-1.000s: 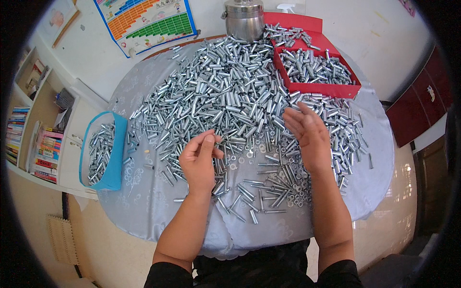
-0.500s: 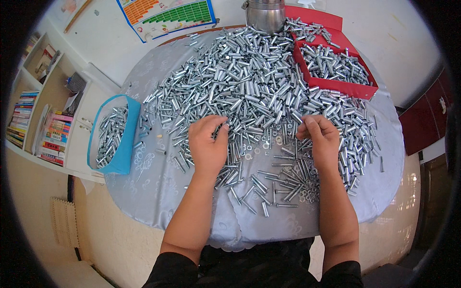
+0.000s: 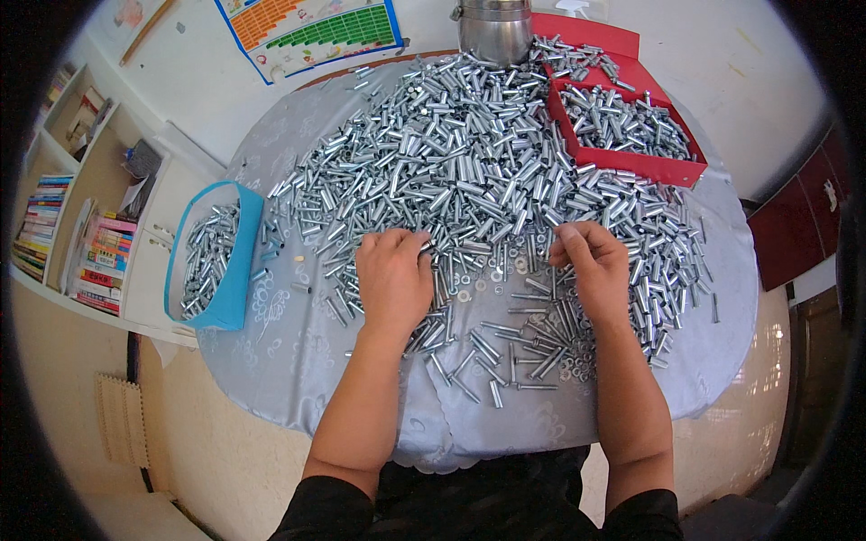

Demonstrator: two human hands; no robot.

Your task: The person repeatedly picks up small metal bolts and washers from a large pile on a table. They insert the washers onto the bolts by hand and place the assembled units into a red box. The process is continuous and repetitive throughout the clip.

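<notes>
A broad heap of silvery metal sleeves [image 3: 433,144] covers the far and middle table. At the heap's near left edge, my left hand [image 3: 394,278] is closed, its thumb and fingertips together around a small shiny metal part mostly hidden by the fingers. My right hand [image 3: 597,270] hovers over the near right of the heap with thumb and fingers pinched; whatever lies between them is too small to name. Flat washers [image 3: 464,296] are scattered between the hands. Nearer me, long bolts [image 3: 532,347] lie loose beside more washers [image 3: 577,361].
A blue fabric bin [image 3: 236,270] with metal parts stands at the left. Back right, a red box [image 3: 636,167] holds more, its lid open behind. A steel pot [image 3: 496,34] stands at the far edge of the cloth-covered table [image 3: 298,388]. Bookshelves [image 3: 86,216] are left.
My left hand has shifted slightly toward me, its fingers curling in more. My right hand has turned a little, its thumb tip now further left and near the heap.
</notes>
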